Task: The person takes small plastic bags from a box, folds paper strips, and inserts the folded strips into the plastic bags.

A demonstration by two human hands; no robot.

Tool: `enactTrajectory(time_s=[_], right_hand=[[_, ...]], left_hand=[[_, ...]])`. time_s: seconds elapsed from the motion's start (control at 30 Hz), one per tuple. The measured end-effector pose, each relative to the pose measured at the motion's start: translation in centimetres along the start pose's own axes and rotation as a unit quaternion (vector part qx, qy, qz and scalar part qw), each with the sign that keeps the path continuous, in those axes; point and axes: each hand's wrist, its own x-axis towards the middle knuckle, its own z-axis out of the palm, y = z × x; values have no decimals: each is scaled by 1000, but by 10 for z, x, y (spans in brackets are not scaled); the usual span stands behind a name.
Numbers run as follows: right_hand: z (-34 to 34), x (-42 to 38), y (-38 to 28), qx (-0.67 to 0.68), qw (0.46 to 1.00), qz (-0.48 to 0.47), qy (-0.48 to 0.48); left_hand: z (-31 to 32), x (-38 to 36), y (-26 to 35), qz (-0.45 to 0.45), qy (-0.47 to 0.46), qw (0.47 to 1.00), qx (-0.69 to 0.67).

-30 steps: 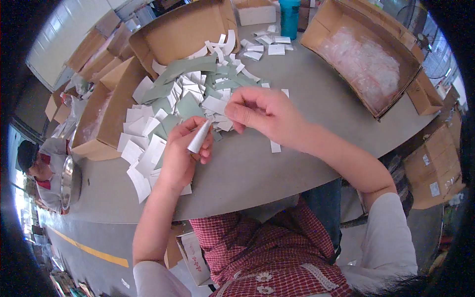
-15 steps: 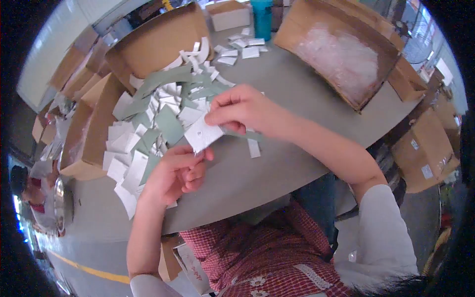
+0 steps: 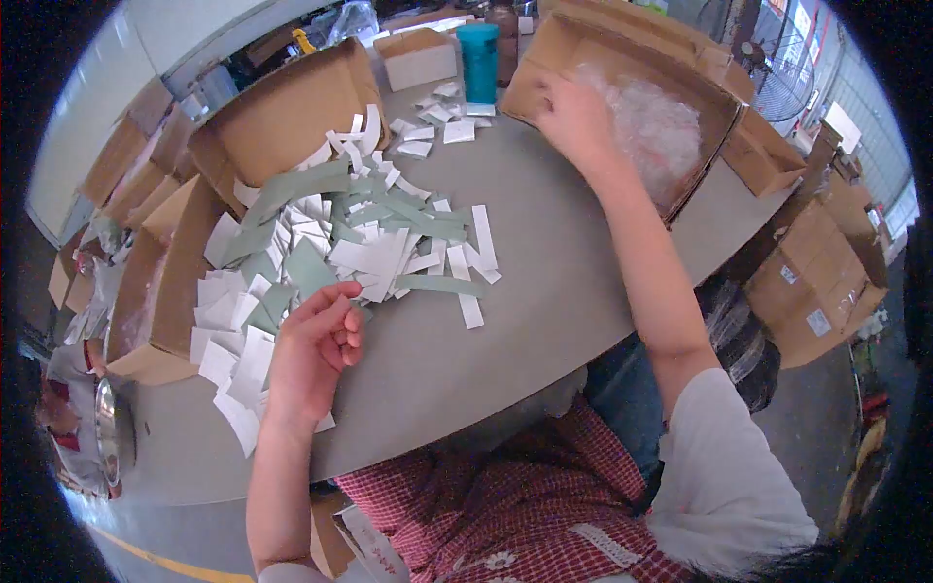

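My left hand [image 3: 321, 335] hovers at the near edge of a heap of white paper pieces [image 3: 374, 257] and green strips [image 3: 311, 180]. Its thumb and forefinger are pressed together and the other fingers curl in; whatever they may pinch is too small to name. My right hand [image 3: 580, 121] reaches over the left part of a cardboard box [image 3: 544, 63], left of the crumpled clear plastic bags [image 3: 656, 126] inside. Motion blurs its fingertips, so I cannot see whether it holds anything. Small white packets [image 3: 460, 131] lie left of this hand.
A teal cup [image 3: 478, 63] and a small white box [image 3: 418, 60] stand at the back. Open cardboard boxes [image 3: 292, 107] border the heap on the left. A person with a metal bowl [image 3: 109, 432] is at the far left. Larger cartons [image 3: 816, 282] stand at the right.
My right hand has moved up and right, from the white piece marked E to the plastic-bag box. That piece is no longer visible between my hands. My left hand stays near the heap.
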Motion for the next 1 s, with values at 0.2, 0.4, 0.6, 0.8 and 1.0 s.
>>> enactTrajectory(time_s=[0.2,0.4,0.6,0.8,1.0], right_hand=[[29,-3,66,-147,970,140,-137],[19,8,76,-36,987,136,-81],[6,8,73,88,981,173,-19],[17,13,61,212,965,47,148],[-1,1,3,417,908,-18,36]], left_hand=[[11,-1,-3,7,24,999,28],[6,2,-5,31,-1,999,44],[4,3,-7,50,25,998,42],[10,2,-7,79,67,991,79],[10,0,-7,82,42,987,130]])
